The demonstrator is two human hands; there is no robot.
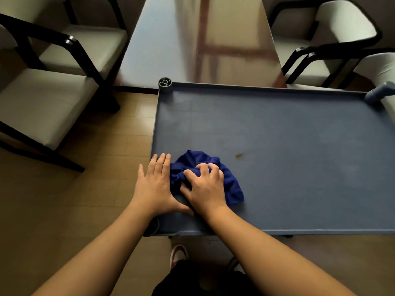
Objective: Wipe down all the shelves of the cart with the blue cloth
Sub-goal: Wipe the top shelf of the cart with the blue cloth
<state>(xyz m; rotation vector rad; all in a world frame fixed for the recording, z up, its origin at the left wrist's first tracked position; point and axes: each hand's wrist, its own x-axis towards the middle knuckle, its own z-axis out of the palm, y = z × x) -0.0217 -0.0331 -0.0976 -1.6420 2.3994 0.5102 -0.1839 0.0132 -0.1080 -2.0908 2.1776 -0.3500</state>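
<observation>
The cart's grey-blue top shelf fills the right half of the head view, with a raised rim around it. A crumpled blue cloth lies at its near left corner. My right hand presses down on the cloth with fingers curled into its folds. My left hand lies flat and spread on the shelf's left edge, touching the cloth's left side. A small brown stain marks the shelf just right of the cloth. Lower shelves are hidden under the top one.
A glossy long table butts against the cart's far side. White-cushioned black-framed chairs stand at the left and right. The cart's round corner post and handle end rise at the far corners. Wooden floor lies to the left.
</observation>
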